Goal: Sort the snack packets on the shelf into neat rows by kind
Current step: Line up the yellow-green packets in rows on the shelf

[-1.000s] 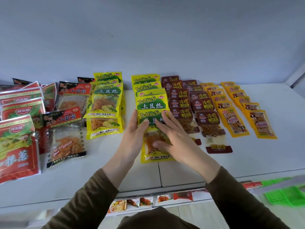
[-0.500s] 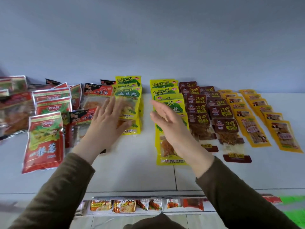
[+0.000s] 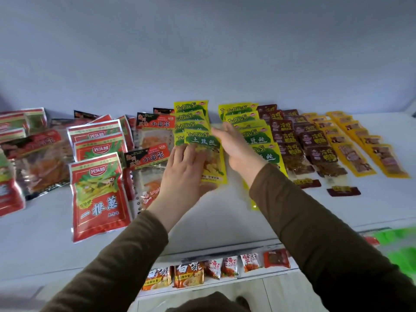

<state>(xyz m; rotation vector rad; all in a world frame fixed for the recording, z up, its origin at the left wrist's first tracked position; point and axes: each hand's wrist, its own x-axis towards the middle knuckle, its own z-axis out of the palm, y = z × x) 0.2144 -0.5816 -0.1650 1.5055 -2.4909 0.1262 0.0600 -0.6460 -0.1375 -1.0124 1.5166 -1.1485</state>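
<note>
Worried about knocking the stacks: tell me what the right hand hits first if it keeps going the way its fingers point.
The right hand points up and left, so it would likely first meet the left stack of yellow TuDouSi packets, near the front packet's top edge. Depth is unclear; it may pass above.

The right sleeve [image 3: 292, 199] hides the front yellow packet [image 3: 255, 204]; green blur [image 3: 398, 248] stays unidentifiable.
</note>
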